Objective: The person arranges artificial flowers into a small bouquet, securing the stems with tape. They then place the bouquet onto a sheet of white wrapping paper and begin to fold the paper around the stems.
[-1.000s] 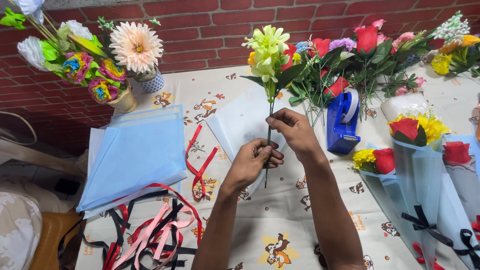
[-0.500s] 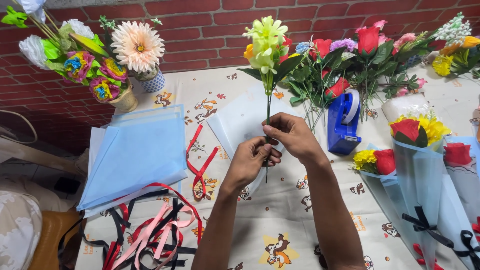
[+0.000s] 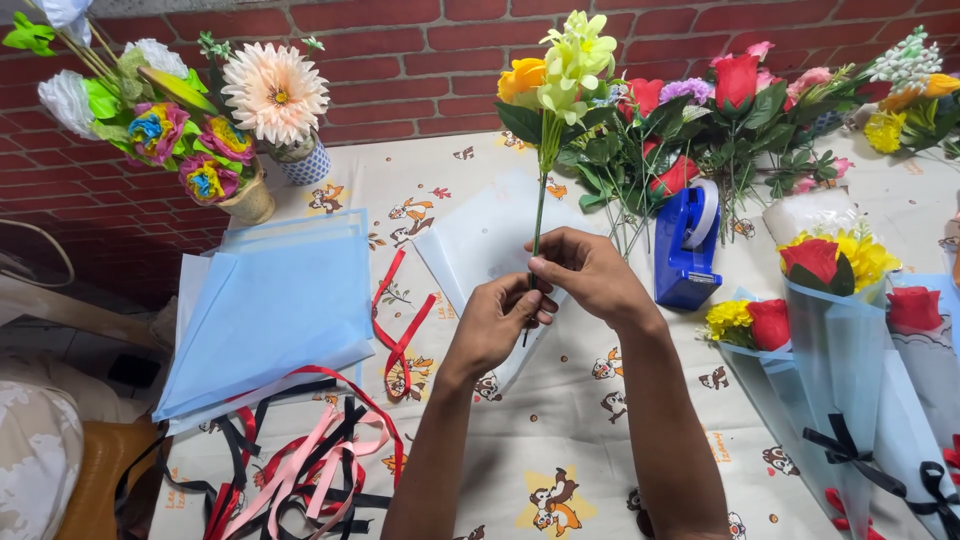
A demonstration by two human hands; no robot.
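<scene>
Flower stems [image 3: 541, 200] look light, thin and bendy; your 2 hands, left [image 3: 497, 322] and right [image 3: 585, 272], pinch them low, beneath the leaves.

Cone-shaped pale blue wrapped bouquets [image 3: 840, 370] at right table edge, no labels, signs or screens

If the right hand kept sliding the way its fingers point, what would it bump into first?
The right hand points left, toward the left hand, which already touches it at the flower stem. So it would likely meet the left hand first; past that lie the red ribbon and blue paper.
</scene>
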